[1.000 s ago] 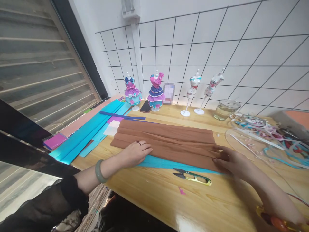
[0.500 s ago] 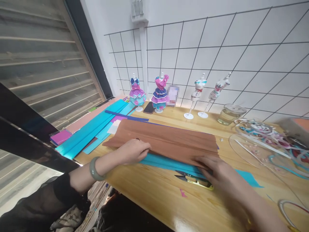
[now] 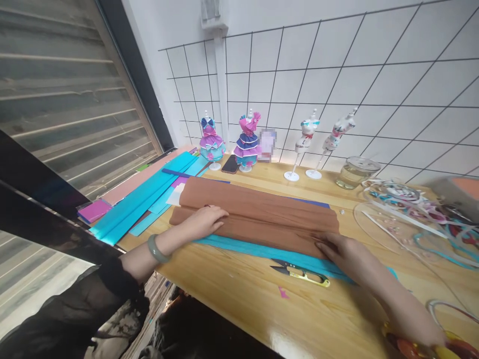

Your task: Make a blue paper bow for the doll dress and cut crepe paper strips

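Note:
A folded sheet of brown crepe paper (image 3: 258, 214) lies across the table in front of me, with a fold line running along its length. My left hand (image 3: 207, 219) rests on its near left part, fingers stretched out over the surface. At the right end, my right hand (image 3: 339, 249) pinches the paper's near edge between thumb and fingers. Under the brown paper, a strip of turquoise crepe paper (image 3: 262, 249) shows along the near side. Thread snips (image 3: 301, 274) with yellow handles lie just in front of that strip.
Turquoise sheets (image 3: 145, 197) and a purple packet (image 3: 94, 211) lie at the left. Two dressed mini mannequins (image 3: 212, 142), a phone (image 3: 231, 164) and two barer mannequins (image 3: 307, 137) stand or lie at the back. A glass jar (image 3: 355, 172) and tangled ribbons (image 3: 407, 204) are at the right.
The brown paper's near edge has shifted, baring more of the turquoise strip on the left. My left fist has opened out flat. My right hand has moved slightly right and away from the snips.

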Available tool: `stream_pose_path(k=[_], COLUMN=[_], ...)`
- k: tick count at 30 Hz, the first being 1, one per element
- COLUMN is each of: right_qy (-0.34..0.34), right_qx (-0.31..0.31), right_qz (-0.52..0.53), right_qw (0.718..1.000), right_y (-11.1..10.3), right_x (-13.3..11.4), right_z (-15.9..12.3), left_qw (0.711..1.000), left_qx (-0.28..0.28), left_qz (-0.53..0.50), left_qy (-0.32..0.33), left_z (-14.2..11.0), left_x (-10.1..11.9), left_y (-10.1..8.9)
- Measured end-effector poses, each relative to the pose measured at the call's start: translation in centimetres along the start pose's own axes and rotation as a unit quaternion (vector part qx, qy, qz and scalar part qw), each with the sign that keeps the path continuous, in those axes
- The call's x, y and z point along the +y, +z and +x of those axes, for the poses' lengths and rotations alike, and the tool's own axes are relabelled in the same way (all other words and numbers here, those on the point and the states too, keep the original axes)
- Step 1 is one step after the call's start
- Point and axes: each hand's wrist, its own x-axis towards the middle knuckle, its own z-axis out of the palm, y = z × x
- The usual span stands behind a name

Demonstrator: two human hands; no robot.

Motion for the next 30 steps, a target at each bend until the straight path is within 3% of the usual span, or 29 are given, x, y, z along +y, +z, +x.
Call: stream_pose_path(k=[3,7,13,15,19,22,26,30], right_qy=[0.004,-0.016,-0.086,-0.113,-0.180,-0.198,-0.165,-0.107], right_qx=[0.007,0.014,0.171,0.192,0.122,0.086,0.087,0.090], right_qz=[-0.028,-0.064,-0.117,-0.097,-0.057,-0.075,-0.105,-0.065], right_qw=[1.000,0.998,0.974,0.970,0.974,0.973,0.977,0.988], right_y=[0.3,0.5,0.1,-0.1,0.3,1.2,1.5,0.5], right_x=[0.3,0.5,0.6,-0.5,-2.8,-2.9,-1.6,-1.5], right_z=[0.1,0.3,0.5,0.4,0.2,0.4,0.4,-0.1], left_qw=[0.995,0.989,0.992,0.994,0.998,0.999,0.999,1.000], left_qx=[0.044,0.022,0.041,0.050,0.042,0.026,0.017,0.001], left_qz=[0.065,0.090,0.067,0.048,0.021,0.020,0.019,-0.024], left_qy=[0.062,0.112,0.103,0.086,0.048,0.039,0.026,0.004], left_z=[-0.4,-1.3,-1.3,-1.1,-0.7,-0.4,-0.2,-0.5], left_x=[0.9,1.9,1.3,1.3,1.4,1.4,1.4,1.6], left_y=[0.6,1.4,2.4,2.3,1.8,1.3,0.3,-1.9])
